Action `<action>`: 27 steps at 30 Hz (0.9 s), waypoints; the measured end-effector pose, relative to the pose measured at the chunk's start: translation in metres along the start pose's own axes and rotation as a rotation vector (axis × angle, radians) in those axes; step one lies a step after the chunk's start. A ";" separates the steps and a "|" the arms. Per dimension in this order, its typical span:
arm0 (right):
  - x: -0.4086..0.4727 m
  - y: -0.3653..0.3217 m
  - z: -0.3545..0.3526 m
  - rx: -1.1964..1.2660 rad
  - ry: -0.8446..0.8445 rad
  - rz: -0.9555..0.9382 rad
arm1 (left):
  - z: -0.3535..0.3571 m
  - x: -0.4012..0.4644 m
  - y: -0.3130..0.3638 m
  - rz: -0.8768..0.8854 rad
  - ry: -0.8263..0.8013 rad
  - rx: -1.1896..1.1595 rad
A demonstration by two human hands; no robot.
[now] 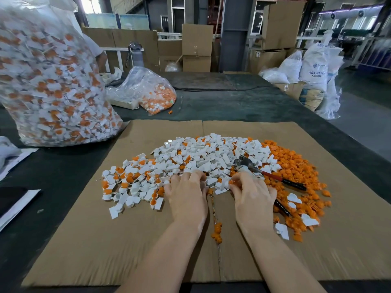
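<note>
The person shows 2 uncovered limbs, the left forearm [160, 250] and the right forearm [281, 256], bare right from the 6 o'clock edge. Toward 12 o'clock, the left hand [187, 195] and the right hand [252, 197] are bare too.

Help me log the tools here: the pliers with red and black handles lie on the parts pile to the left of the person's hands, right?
Not quite. The head view shows the pliers lying on the parts pile at its right side, just beyond the right hand, which pinches an orange part. The red and black handles are correct.
</note>
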State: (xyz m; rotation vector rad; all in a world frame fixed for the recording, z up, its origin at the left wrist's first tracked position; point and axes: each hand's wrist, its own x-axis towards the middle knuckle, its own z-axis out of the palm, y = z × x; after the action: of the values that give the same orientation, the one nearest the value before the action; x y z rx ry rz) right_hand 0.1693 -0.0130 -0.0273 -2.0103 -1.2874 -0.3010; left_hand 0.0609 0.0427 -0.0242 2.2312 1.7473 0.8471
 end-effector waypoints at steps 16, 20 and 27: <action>-0.001 -0.005 -0.010 0.225 -0.023 -0.091 | -0.006 -0.005 -0.002 0.116 -0.077 -0.604; -0.001 -0.005 -0.011 0.276 -0.042 -0.056 | -0.006 -0.002 -0.001 -0.041 -0.128 -0.699; -0.001 -0.004 -0.009 0.280 -0.044 -0.074 | -0.008 -0.002 -0.003 -0.022 -0.118 -0.623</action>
State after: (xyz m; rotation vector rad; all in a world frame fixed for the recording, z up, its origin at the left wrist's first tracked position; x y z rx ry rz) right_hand 0.1668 -0.0191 -0.0198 -1.7441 -1.3522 -0.1040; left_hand 0.0544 0.0402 -0.0198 1.7980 1.2263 1.0512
